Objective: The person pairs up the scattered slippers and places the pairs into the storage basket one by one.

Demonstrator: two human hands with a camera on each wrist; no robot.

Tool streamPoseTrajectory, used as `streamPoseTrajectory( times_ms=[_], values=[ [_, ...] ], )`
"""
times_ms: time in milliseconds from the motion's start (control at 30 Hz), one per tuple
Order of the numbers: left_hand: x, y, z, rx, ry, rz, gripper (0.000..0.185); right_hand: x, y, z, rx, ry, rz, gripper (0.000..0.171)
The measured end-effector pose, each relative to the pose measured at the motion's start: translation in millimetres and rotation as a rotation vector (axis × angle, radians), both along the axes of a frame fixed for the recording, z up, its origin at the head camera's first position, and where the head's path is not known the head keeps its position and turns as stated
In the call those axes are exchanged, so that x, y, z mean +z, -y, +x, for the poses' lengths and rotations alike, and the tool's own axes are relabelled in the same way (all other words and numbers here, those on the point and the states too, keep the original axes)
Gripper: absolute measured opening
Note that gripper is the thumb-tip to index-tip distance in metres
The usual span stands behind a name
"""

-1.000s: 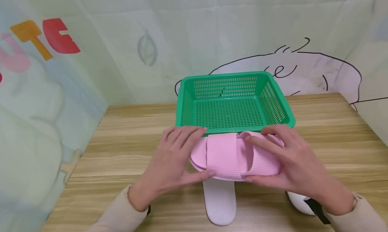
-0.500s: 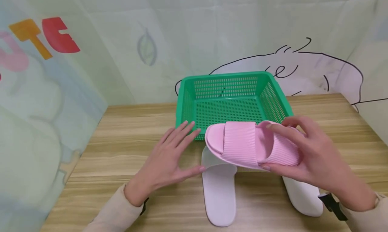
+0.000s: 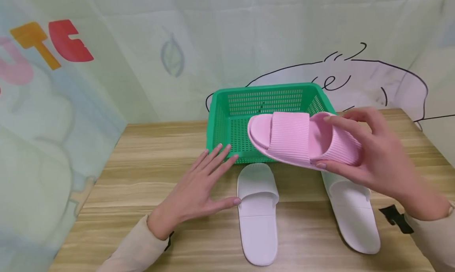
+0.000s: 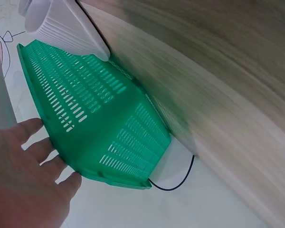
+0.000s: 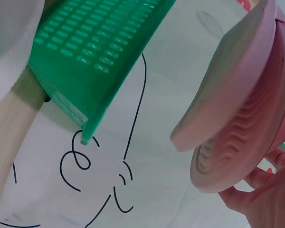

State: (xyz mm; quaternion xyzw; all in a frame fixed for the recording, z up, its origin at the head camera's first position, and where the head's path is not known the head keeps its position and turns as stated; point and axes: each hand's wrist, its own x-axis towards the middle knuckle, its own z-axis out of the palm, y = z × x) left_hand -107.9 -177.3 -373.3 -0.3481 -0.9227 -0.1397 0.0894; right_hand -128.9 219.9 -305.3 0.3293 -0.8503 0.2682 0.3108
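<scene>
A wooden counter (image 3: pixel 149 153) with pale, streaked grain runs across the scene. It is enclosed on three sides by a light, greenish-white printed sheet (image 3: pixel 227 31) hung as a backdrop, with visible fold creases. On the left panel are large letters (image 3: pixel 53 42) in pink, orange and red. The rear panel carries a faint grey leaf motif (image 3: pixel 172 57) and a black line drawing (image 3: pixel 359 72) of a cartoon figure — only partly in view. Lighting is even and soft, with no hard shadows.

The pink slippers (image 3: pixel 305 141) hide the green basket's (image 3: pixel 227 118) near right corner.
</scene>
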Motion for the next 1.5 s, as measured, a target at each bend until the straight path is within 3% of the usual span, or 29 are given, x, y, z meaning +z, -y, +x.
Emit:
streamPoseTrajectory(
  times_ms=[133, 267, 367, 633, 867, 1167, 1500],
  values=[
    [-1.1, 0, 0.0, -0.005, -0.004, -0.006, 0.097, 5.8, -3, -14.3, -0.008, 0.026, 0.017, 0.089],
    [-3.2, 0, -0.3, -0.008, -0.011, -0.008, 0.097, 13.8, -1, -25.1, -0.016, 0.082, 0.032, 0.078],
    [-3.3, -1, -1.0, -0.011, -0.014, -0.003, 0.097, 21.5, 3, -33.3, -0.021, 0.104, 0.056, 0.083],
    [-1.5, -2, -1.6, -0.013, -0.011, 0.005, 0.095, 32.9, 11, -58.5, 0.003, 0.126, 0.058, 0.082],
    [2.9, -1, -2.0, -0.001, 0.041, -0.006, 0.092, 40.4, 17, -85.7, 0.064, 0.102, 0.108, 0.075],
    [4.6, 2, -1.6, 0.013, 0.051, -0.019, 0.092, 42.3, 32, -118.5, 0.092, 0.132, 0.151, 0.065],
    [4.6, 2, -1.6, 0.018, 0.022, -0.03, 0.089, 30.8, 52, -158.3, 0.104, 0.17, 0.134, 0.067]
  ],
)
